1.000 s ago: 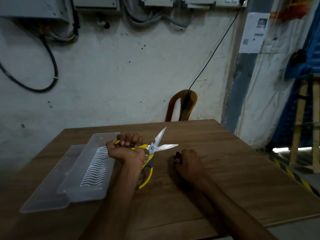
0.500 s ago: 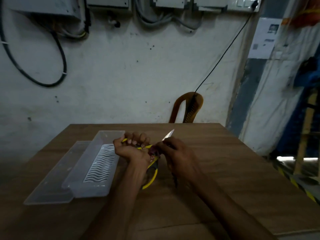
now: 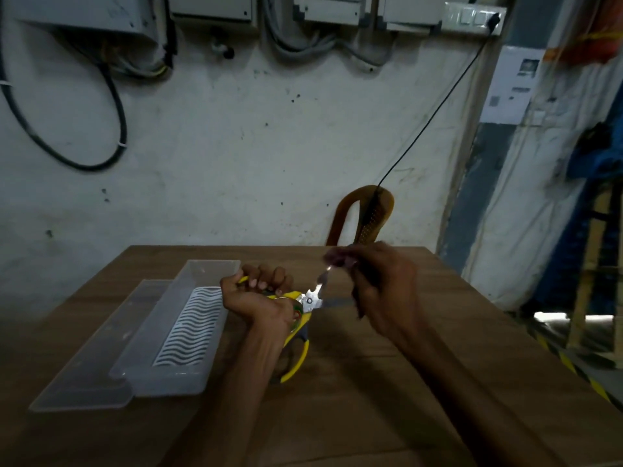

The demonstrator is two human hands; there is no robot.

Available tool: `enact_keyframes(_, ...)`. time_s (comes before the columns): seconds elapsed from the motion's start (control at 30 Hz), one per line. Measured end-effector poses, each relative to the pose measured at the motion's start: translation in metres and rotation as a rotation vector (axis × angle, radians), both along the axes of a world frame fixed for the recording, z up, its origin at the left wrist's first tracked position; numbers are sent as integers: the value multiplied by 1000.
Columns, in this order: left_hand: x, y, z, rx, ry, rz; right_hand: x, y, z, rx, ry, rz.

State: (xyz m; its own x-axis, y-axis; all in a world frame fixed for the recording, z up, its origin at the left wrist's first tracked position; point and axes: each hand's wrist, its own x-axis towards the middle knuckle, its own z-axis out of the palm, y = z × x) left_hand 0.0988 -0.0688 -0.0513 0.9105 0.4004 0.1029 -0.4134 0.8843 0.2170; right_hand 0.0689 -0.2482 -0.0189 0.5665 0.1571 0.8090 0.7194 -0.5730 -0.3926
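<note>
Nearest, on the table (image 3: 337, 416) a little left of its middle, the lower yellow handle loop of the scissors (image 3: 308, 299) hangs free, just above the wood. The left hand (image 3: 259, 298) is clenched round the upper handle, knuckles up, and holds the tool with its blades apart: one points up and right, the other runs level toward the right edge and passes under the other hand.

The right hand (image 3: 384, 291) is raised just beyond the blades. Its fingertips pinch a small dark reddish piece (image 3: 338, 259) right at the tip of the upper blade. Blur hides what the piece is.

The step looks like feeding that piece into the open blades. To do it well, the piece should go deep toward the pivot, where the cut has most force, not at the tip. The pinching fingertips should stay behind the cut line, clear of both edges. The left hand should keep the tool steady and close slowly.

A clear tray (image 3: 209, 264) lies along the left edge, partly on its lid (image 3: 84, 365), touching the left hand. Beyond the far edge stands a brown chair (image 3: 365, 214).
</note>
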Motion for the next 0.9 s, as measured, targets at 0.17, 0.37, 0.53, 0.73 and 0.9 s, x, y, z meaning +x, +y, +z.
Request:
enact_keyframes(0.17,-1,-2,-3,21,-2,-8,-1,34,-43,-340,2,-4)
enact_keyframes(0.37,-1,-1,-3,-10,14,13,49,2,-14,-130,183,-241)
enact_keyframes(0.53,9,7,-5,-156,-37,19,0,-15,-22,310,334,-51)
enact_keyframes(0.73,17,10,-4,-280,-25,28,-20,-1,-61,505,817,237)
enact_keyframes(0.9,17,4,-5,-248,-3,-39,-22,33,-49,565,1046,577)
